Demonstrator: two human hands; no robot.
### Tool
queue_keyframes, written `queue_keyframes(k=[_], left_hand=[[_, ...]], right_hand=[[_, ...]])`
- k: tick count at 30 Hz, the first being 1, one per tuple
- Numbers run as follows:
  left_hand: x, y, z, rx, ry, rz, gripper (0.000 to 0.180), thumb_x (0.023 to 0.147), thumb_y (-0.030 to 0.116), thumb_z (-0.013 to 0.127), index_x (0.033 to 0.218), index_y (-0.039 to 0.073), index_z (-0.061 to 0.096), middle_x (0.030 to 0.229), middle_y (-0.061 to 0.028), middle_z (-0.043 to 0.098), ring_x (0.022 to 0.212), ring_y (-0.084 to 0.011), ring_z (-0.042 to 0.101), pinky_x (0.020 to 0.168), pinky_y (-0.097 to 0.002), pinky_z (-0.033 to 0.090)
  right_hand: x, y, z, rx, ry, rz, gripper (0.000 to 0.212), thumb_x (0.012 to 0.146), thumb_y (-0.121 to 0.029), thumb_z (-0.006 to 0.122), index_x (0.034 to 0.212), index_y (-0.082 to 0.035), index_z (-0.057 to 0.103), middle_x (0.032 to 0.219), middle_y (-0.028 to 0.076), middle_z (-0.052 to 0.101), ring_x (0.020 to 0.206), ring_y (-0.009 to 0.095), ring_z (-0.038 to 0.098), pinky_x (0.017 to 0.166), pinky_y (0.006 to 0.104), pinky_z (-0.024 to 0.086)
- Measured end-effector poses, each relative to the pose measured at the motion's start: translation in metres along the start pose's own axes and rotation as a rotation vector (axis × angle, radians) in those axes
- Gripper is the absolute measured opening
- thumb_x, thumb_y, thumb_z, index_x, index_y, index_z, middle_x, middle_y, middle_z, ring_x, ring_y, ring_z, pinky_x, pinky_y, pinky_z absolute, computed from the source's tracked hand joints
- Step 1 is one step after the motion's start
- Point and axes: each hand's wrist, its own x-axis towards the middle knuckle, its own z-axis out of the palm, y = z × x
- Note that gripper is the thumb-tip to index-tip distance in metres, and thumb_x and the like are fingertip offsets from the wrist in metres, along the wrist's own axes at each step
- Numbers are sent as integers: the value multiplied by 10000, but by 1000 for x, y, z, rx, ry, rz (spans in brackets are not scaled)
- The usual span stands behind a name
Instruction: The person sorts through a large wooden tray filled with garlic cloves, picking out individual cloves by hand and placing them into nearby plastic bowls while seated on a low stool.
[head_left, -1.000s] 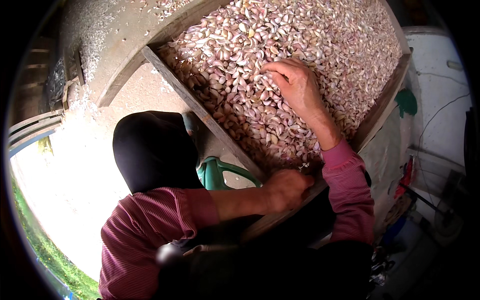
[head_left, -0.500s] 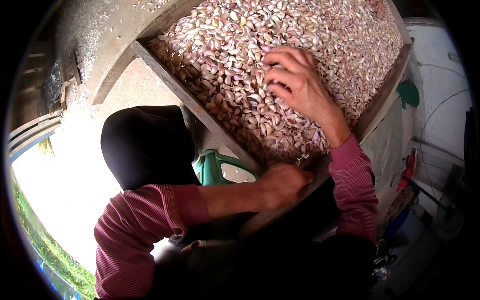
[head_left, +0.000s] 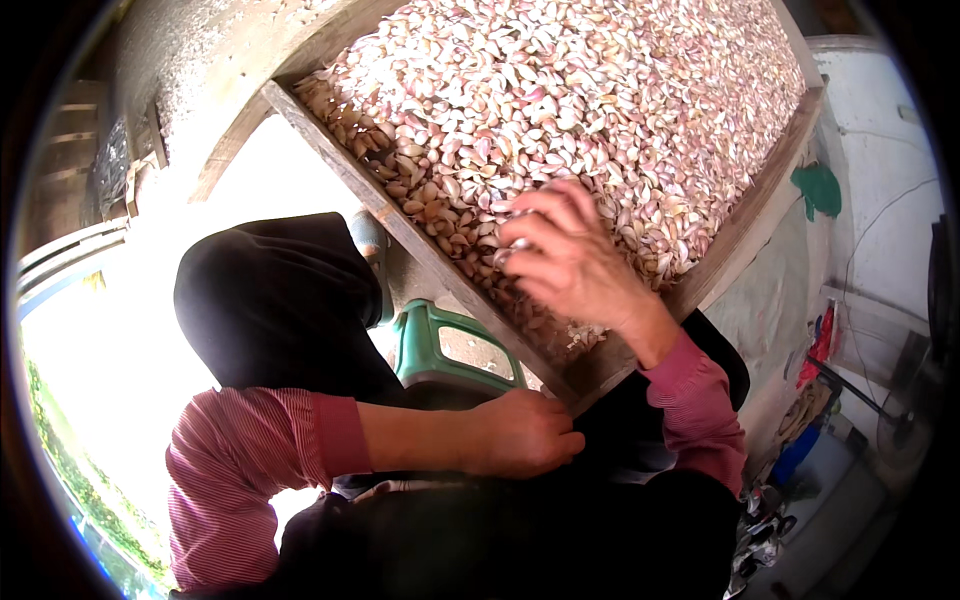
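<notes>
Closest in, the left hand (head_left: 522,435) is curled into a loose fist at the tray's (head_left: 420,238) near corner, maybe holding something, can't tell. Just left of it sits a green stool (head_left: 428,352). Further up, the right hand (head_left: 567,262) rests half-open, fingers bent, on the garlic cloves (head_left: 590,90) filling the tray.
</notes>
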Motion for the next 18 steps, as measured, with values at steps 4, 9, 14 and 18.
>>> queue_keyframes(k=[4, 9, 14, 18], left_hand=[[-7, 0, -4, -4, 0, -49, 209, 797, 195, 712, 776, 71, 546, 707, -92, 531, 664, -308, 581, 552, -443, 480], [-9, -10, 0, 31, -118, -147, 209, 801, 210, 703, 798, 66, 552, 735, -109, 565, 685, -343, 609, 560, -468, 495], [-4, -16, 0, 40, -240, -242, 196, 821, 227, 678, 837, 63, 573, 754, -108, 621, 715, -356, 648, 574, -471, 520], [-2, -16, -6, 41, -293, -265, 189, 834, 236, 665, 853, 66, 585, 745, -102, 637, 706, -357, 656, 579, -469, 528]], right_hand=[[-27, 60, -44, -238, 46, 269, 124, 785, -203, 790, 806, -166, 673, 1161, -21, 656, 1272, 233, 469, 1151, 529, 257], [-15, 79, -87, -379, 329, 462, 214, 801, -156, 767, 1005, -117, 712, 1170, 65, 652, 1196, 281, 535, 1059, 426, 381], [19, 68, -94, -271, 356, 386, 204, 821, -121, 733, 1020, -92, 700, 1109, 54, 653, 1070, 268, 587, 998, 381, 420], [24, 66, -78, -113, 160, 396, 113, 852, -132, 734, 963, -150, 740, 866, 16, 690, 834, 183, 632, 916, 388, 480]])
